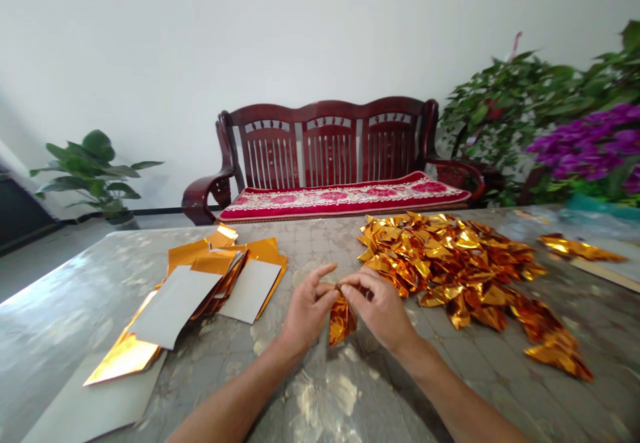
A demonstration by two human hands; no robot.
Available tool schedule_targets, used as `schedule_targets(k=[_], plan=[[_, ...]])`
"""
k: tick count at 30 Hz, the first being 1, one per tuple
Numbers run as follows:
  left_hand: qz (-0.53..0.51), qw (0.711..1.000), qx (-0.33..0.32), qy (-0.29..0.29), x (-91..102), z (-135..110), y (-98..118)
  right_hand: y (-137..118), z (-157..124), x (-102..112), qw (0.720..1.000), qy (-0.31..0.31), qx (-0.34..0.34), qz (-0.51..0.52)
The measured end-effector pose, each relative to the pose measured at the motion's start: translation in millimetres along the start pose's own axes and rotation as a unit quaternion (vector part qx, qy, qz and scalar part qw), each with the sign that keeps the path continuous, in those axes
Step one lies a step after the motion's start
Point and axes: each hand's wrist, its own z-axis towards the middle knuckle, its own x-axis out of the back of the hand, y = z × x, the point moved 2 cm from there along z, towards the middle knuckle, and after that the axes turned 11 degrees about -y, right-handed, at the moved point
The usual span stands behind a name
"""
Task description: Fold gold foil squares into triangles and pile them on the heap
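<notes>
head view, left hand (306, 310) and right hand (379, 308) both pinching a folded gold foil (343, 320); loose foil heap (445, 263) just beside

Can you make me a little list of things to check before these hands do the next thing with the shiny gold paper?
1. Left hand and right hand both pinch the gold foil piece: ok.
2. The top of that piece is neat: cannot tell, fingers hide it.
3. Right hand is apart from the crumpled foil pile: cannot tell, they look very close.
4. All the loose foil is together: not ok, a foil strip lies apart on the right.
5. The stack of gold-backed sheets is within easy reach of the left hand: ok.
</notes>
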Motion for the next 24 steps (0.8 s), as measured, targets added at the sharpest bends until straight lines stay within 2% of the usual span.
schedule_targets(k=[10,15,20,24], plan=[[-0.011,1.0,0.018,-0.001,-1.8,-1,5,3,-1,-1,1.0,-0.003,-0.024,0.019],[-0.011,1.0,0.024,0.013,-0.7,-1,5,4,-2,0,0.996,-0.03,-0.047,0.071],[0.007,1.0,0.027,0.0,-0.4,-1,5,10,0,-2,0.99,-0.053,-0.073,0.11],[0.009,0.999,0.03,-0.007,-1.1,-1,4,12,0,-3,0.995,-0.03,-0.06,0.077]])
